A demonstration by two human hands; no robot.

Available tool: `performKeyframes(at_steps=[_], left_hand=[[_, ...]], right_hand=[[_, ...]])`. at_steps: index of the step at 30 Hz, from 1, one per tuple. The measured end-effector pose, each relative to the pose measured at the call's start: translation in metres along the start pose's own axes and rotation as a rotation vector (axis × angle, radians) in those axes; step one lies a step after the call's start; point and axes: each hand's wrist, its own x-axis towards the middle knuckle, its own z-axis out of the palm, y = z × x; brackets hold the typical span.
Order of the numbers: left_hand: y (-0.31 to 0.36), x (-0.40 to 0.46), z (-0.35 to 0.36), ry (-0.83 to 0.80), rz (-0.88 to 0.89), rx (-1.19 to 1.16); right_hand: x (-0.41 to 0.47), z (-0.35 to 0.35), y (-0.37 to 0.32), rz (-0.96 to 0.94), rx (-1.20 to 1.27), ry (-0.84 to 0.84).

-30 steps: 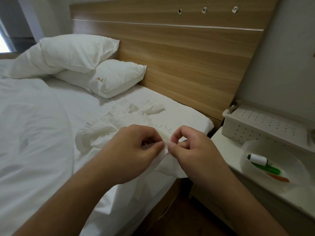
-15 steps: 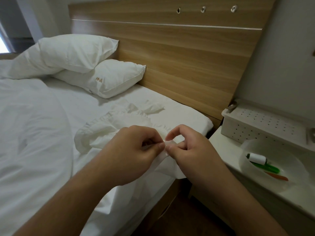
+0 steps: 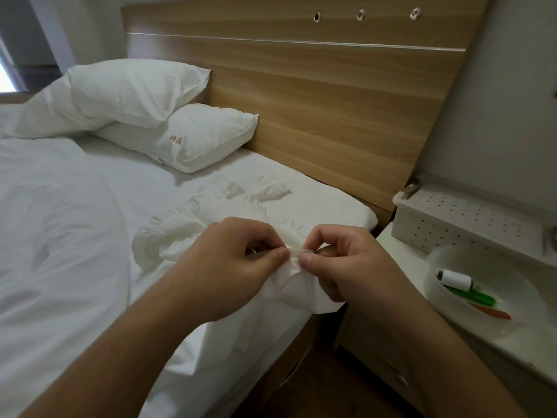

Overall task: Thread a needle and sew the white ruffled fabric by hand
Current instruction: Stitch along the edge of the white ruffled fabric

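Note:
The white ruffled fabric (image 3: 193, 224) lies bunched on the bed near its right edge, and one part of it hangs over that edge. My left hand (image 3: 226, 267) and my right hand (image 3: 352, 267) sit close together above the edge. Each pinches a small fold of the fabric between thumb and forefinger, and the fingertips almost touch. No needle or thread is plain to see between the fingers. A white thread spool (image 3: 455, 279) lies in a clear bowl (image 3: 452, 254) on the bedside table.
Two white pillows (image 3: 187, 137) lean against the wooden headboard (image 3: 331, 95). A white duvet (image 3: 54, 221) covers the left of the bed. On the bedside table (image 3: 401, 251) stand a perforated white box (image 3: 464, 218) and the bowl with a green tool (image 3: 473, 295) and an orange one (image 3: 491, 310).
Both hands stay pinched on the fabric fold. The fingertips have drawn slightly closer together and the fold between them is gathered tighter.

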Motion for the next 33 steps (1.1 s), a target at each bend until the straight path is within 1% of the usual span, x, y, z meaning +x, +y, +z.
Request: performKeyframes(at_steps=[7,17,27,31,33], left_hand=[[0.0,0.001,0.001,-0.019,-0.003,-0.023],[0.001,-0.001,0.0,-0.062,-0.003,-0.06],[-0.001,-0.001,0.0,-0.103,0.008,-0.17],[-0.005,-0.001,0.001,-0.071,-0.003,-0.292],[-0.006,0.0,0.001,-0.079,-0.004,-0.329]], right_hand=[[0.002,-0.004,-0.001,0.025,0.148,-0.086],[0.003,-0.009,0.003,0.007,0.217,-0.208],[0.005,-0.008,0.01,-0.032,0.283,-0.263],[0.005,-0.007,0.011,-0.035,0.305,-0.276],[0.006,-0.008,0.012,-0.032,0.333,-0.311]])
